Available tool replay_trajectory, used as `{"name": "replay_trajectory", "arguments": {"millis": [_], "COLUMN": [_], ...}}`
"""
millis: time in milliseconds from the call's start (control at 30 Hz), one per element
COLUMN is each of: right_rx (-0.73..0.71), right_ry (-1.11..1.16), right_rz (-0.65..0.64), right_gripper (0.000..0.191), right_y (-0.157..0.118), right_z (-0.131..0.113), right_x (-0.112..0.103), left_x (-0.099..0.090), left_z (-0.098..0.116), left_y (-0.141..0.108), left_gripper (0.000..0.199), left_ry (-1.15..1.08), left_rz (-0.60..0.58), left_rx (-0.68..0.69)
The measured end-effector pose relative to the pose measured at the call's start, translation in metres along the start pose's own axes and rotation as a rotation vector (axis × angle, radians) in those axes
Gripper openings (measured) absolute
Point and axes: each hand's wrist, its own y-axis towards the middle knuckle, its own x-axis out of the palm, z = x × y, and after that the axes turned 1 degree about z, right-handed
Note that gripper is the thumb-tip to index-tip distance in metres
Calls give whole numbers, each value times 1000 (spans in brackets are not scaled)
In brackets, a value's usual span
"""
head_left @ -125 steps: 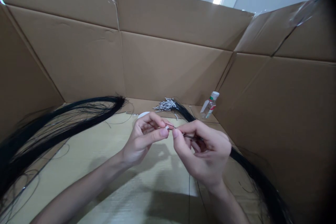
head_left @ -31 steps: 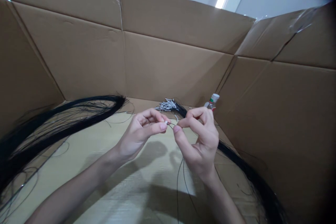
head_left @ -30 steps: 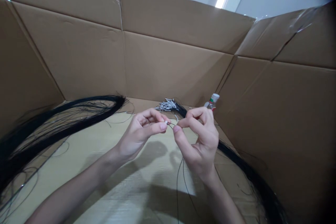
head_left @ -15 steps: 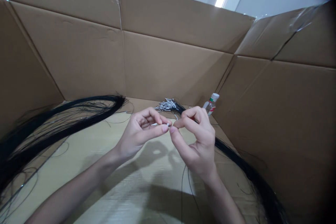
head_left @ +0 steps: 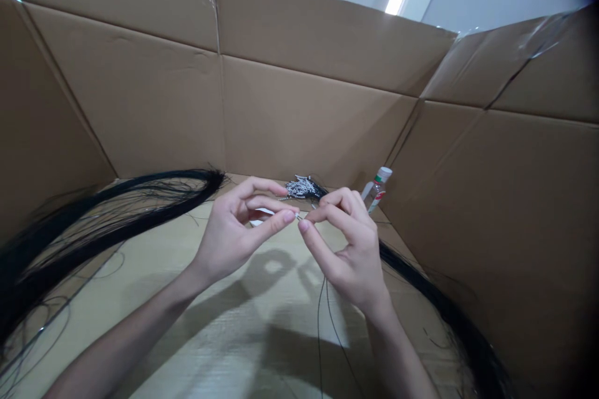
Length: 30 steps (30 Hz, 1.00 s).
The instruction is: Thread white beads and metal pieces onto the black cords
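My left hand (head_left: 234,227) is closed in a pinch, thumb tip against fingertip, on a tiny white piece (head_left: 296,215) too small to name. Its other fingers are loosely bent. Right beside it, my right hand (head_left: 349,243) pinches a thin black cord (head_left: 321,324) between thumb and index finger. Two strands of that cord hang below the hand. A short bit of cord bridges the small gap between both pinches, at the white piece. Whether the cord passes through it I cannot tell.
Black cords lie in a long bundle (head_left: 116,237) on the left and another bundle (head_left: 430,299) on the right. Small white and silver pieces (head_left: 302,187) are heaped at the back, near a capped clear bottle (head_left: 377,190). Cardboard walls (head_left: 309,118) surround the work surface (head_left: 224,336).
My left hand has shifted slightly left and its fingers have straightened a little. My right hand has moved slightly left, and the hanging cord strands with it.
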Motion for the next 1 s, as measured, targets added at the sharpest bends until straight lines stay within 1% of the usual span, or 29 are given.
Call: {"name": "replay_trajectory", "arguments": {"millis": [100,167,233,367,467,533,633,733,800,833,900,967,1000], "right_rx": [34,42,27,1,11,55,154,215,235,248,300,375,406], "right_ry": [20,25,5,-56,-44,11,102,137,163,188,267,375,421], "right_rz": [3,19,43,66,43,21,-33,-158,-221,-224,-186,-149,-138], "right_gripper": [7,4,6,5,5,8,13,16,14,11,6,13,12], "right_y": [0,1,0,-1,-1,0,2,4,6,7,7,7,6], "right_z": [3,4,5,6,6,7,9,11,11,12,12,13,14], "right_x": [4,7,10,15,16,15,9,1,-3,-3,0,6,9], "left_x": [2,4,6,9,9,8,3,-2,-5,-5,-5,-4,-3], "left_z": [0,-1,-4,-9,-12,-13,-12,-10,-9,-9,-9,-10,-11], "left_y": [-1,-2,-3,-7,-9,-10,-8,-2,1,1,1,0,0], "left_gripper": [30,27,26,37,39,37,38,45,46,45,43,41,40], "left_ry": [51,70,97,220,322,386,381,298,281,290,316,342,348], "left_rz": [62,106,148,216,240,230,214,228,230,226,214,204,199], "left_rx": [60,99,152,291,397,428,434,420,395,386,377,365,356]}}
